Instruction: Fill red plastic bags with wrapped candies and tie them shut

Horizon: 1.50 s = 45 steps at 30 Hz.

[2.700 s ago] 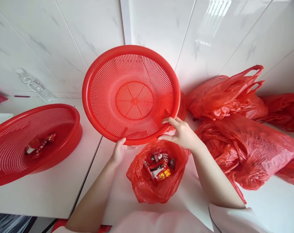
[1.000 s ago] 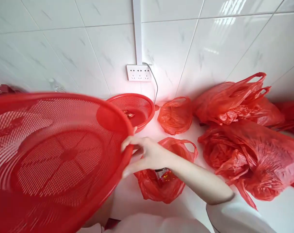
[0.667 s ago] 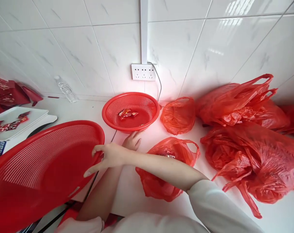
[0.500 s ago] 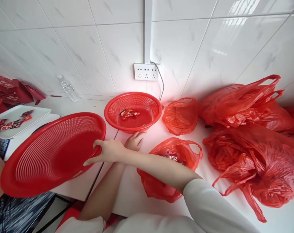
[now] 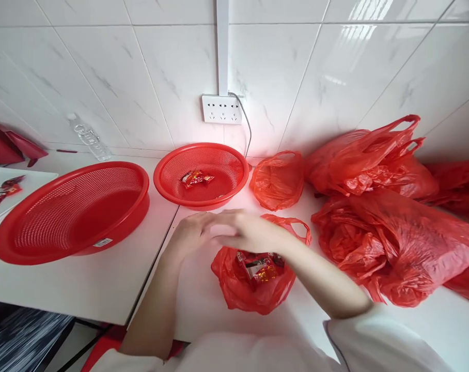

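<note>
My left hand point(image 5: 190, 232) and my right hand point(image 5: 244, 230) meet in front of the round red plastic colander point(image 5: 165, 181). Their fingertips overlap and are smeared by motion. The right thumb stands apart from its fingers, and I see nothing held in either hand. Below my right hand sits an open red plastic bag point(image 5: 229, 289) with red wrapped packets point(image 5: 260, 268) inside. A few small red packets point(image 5: 196, 179) lie in the colander. A larger red colander point(image 5: 136, 219) stands on the left, tilted, with no hand on it.
A small open red bag point(image 5: 277, 181) stands beside the colander. Full red bags point(image 5: 401, 243) crowd the right side. A clear bottle point(image 5: 89, 138) lies by the wall, near a white tray point(image 5: 41, 175) with packets. A power socket point(image 5: 222, 109) with a cable is on the wall.
My right hand has let go of the large colander and moved right to meet my left hand. The colander now rests on the table. The other person's arm at the left is gone.
</note>
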Each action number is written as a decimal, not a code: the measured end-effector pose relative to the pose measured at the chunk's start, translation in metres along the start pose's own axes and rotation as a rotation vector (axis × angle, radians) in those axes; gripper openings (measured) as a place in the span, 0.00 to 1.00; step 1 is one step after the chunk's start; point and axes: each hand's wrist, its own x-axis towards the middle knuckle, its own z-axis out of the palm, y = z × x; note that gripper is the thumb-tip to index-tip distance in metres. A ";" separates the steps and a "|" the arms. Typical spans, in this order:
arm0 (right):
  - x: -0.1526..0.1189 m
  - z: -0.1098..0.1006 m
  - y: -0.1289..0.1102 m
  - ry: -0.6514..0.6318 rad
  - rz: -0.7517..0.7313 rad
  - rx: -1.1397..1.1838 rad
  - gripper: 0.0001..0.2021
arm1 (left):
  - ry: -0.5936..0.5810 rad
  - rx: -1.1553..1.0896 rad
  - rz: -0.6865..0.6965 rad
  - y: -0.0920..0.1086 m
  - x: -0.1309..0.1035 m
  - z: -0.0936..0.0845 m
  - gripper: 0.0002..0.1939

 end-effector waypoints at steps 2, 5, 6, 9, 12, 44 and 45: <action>-0.051 -0.022 0.017 0.215 0.254 -0.156 0.16 | -0.197 0.158 0.118 0.018 -0.013 -0.006 0.24; -0.113 -0.032 0.047 0.341 0.679 -0.466 0.29 | -0.537 0.331 0.271 0.039 -0.036 -0.007 0.32; -0.127 -0.032 0.056 0.339 0.823 -0.539 0.30 | -0.622 0.372 0.296 0.043 -0.042 -0.006 0.31; -0.153 -0.031 0.069 0.254 1.134 -0.579 0.19 | -0.777 0.447 0.325 0.051 -0.054 0.000 0.15; -0.159 -0.040 0.064 0.294 1.097 -0.357 0.17 | -0.821 0.444 0.312 0.059 -0.052 0.003 0.05; -0.056 -0.067 -0.002 0.720 -0.022 0.139 0.07 | -0.617 -0.255 0.081 0.140 0.054 0.049 0.23; -0.056 -0.064 0.001 0.732 -0.020 0.144 0.06 | -0.610 -0.232 0.086 0.139 0.054 0.049 0.23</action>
